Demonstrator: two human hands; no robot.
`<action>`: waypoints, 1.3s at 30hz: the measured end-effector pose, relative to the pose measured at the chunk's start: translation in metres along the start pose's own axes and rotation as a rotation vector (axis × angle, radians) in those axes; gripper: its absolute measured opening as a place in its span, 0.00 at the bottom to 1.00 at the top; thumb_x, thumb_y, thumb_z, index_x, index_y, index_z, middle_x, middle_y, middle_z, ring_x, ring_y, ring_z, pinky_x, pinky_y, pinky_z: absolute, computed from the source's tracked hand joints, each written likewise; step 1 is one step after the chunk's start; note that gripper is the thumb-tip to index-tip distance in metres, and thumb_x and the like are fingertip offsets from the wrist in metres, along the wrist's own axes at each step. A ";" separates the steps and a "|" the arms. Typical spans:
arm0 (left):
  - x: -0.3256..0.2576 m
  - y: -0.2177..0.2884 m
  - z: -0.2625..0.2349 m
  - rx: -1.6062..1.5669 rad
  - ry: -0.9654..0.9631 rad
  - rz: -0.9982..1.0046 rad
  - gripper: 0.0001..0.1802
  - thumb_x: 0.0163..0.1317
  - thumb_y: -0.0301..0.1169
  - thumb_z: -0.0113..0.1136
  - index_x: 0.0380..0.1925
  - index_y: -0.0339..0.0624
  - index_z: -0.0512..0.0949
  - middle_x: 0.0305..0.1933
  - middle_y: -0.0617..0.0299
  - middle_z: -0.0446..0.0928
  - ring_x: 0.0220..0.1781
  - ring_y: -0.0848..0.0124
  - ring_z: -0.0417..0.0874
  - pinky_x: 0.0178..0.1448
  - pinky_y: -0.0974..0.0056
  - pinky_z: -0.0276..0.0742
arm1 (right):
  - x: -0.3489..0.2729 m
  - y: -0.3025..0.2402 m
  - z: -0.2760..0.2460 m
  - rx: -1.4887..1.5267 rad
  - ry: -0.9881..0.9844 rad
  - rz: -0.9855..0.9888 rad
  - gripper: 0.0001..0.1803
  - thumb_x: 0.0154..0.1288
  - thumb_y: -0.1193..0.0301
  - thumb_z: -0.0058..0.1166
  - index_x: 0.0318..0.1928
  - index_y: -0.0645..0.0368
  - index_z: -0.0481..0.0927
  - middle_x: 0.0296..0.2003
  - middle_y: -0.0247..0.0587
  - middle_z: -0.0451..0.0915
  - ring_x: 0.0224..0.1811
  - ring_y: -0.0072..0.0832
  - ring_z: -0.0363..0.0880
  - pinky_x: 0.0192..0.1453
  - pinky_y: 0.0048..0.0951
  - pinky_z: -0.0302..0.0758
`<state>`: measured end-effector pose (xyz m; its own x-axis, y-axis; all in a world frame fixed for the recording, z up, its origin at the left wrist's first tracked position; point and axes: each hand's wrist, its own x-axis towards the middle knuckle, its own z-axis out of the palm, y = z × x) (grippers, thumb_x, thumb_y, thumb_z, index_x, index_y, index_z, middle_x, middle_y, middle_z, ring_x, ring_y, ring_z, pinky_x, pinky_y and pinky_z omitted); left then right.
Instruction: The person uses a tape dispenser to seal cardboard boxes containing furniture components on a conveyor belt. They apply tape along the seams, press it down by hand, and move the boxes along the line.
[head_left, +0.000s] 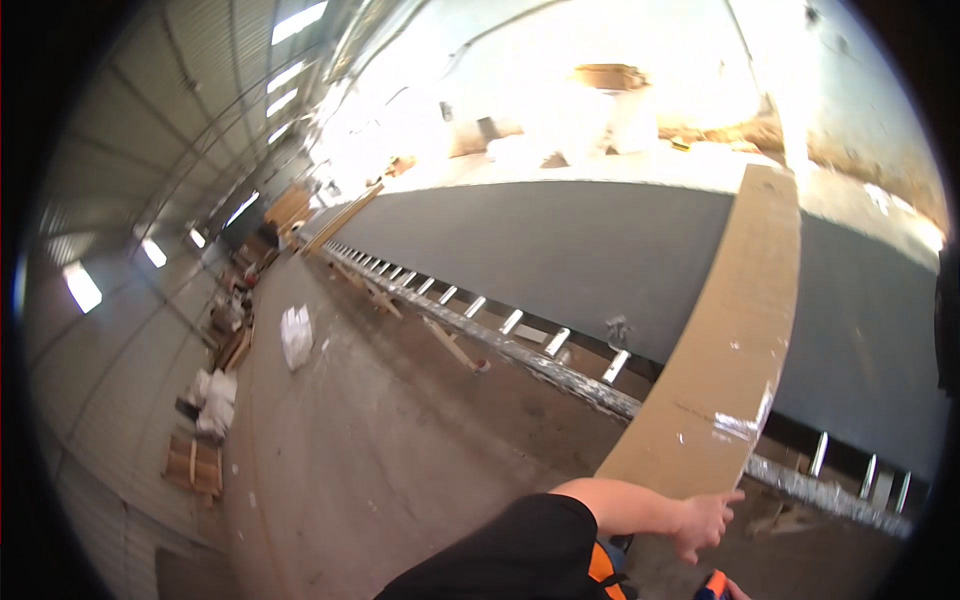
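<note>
A long brown cardboard box [722,330] lies crosswise over a dark grey conveyor belt [560,235], its near end reaching toward me. Clear tape [738,425] shines on its top near that end. My left hand [705,522] is at the near end of the box, the thumb apart and the index finger stretched toward its right edge; whether it presses on the cardboard I cannot tell. At the lower edge, only a bit of my right hand [738,593] shows, closed around an orange and dark blue object [712,585], mostly cut off.
Along the belt's near side runs a metal frame [590,392] with several short rollers. A white bag [297,337] lies on the concrete floor [350,470] to the left. Wooden crates [193,465] and piled white sacks [213,402] stand by the left wall.
</note>
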<state>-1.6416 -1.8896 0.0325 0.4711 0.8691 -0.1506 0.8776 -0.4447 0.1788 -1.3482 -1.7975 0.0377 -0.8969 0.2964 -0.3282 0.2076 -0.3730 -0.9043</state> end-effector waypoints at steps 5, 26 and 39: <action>0.020 -0.003 0.023 0.295 -0.178 0.286 0.22 0.50 0.60 0.61 0.41 0.67 0.87 0.48 0.76 0.85 0.61 0.70 0.78 0.78 0.35 0.43 | 0.014 -0.037 0.005 -0.076 0.160 -0.151 0.50 0.43 0.69 0.69 0.68 0.75 0.64 0.60 0.56 0.76 0.61 0.40 0.77 0.67 0.38 0.72; 0.035 -0.019 0.124 0.236 0.233 0.059 0.03 0.51 0.46 0.61 0.23 0.70 0.81 0.28 0.80 0.80 0.33 0.74 0.83 0.33 0.61 0.77 | 0.130 -0.106 0.001 -0.174 -0.026 -0.309 0.46 0.39 0.76 0.62 0.66 0.73 0.67 0.63 0.56 0.73 0.64 0.46 0.73 0.70 0.40 0.68; 0.006 0.004 0.039 0.157 -0.303 -0.048 0.19 0.48 0.57 0.66 0.36 0.65 0.88 0.41 0.75 0.86 0.49 0.72 0.85 0.55 0.56 0.72 | 0.108 -0.067 0.005 0.232 0.037 -0.176 0.45 0.44 0.72 0.58 0.67 0.73 0.63 0.64 0.60 0.71 0.64 0.49 0.73 0.69 0.42 0.69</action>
<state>-1.6315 -1.8949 -0.0058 0.4132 0.7965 -0.4415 0.8911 -0.4535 0.0158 -1.4610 -1.7451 0.0644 -0.8955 0.4046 -0.1853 -0.0484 -0.5026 -0.8632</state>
